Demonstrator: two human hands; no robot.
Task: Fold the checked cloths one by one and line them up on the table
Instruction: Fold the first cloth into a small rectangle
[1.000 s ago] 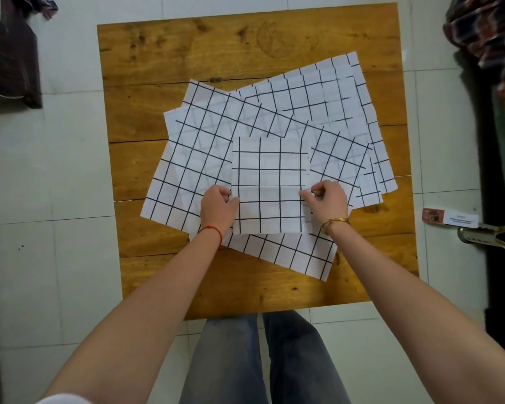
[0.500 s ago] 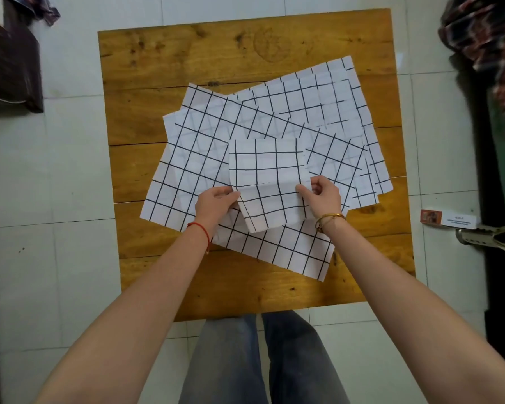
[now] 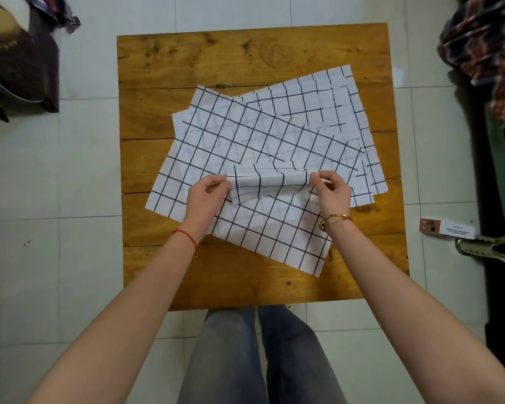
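Wooden table point(image 3: 187, 62) as landmark, seen from above. Across its middle, a fanned pile of unfolded checked cloths point(image 3: 216, 135), overlapping, corners skewed toward the far right edge. On top of the pile, toward the table's near half, one small cloth point(image 3: 270, 182) mid-fold, doubled over into a narrow band and lifted a little. Left hand point(image 3: 206, 196) pinching the band's left end, right hand point(image 3: 331, 192) pinching its right end, fingers closed on fabric at both. Step in hand, by the look of it: second fold of the first cloth. No folded cloth lined up on bare wood yet. Next, probably: lay the band flat, press the crease, then set it on bare wood beside the pile.
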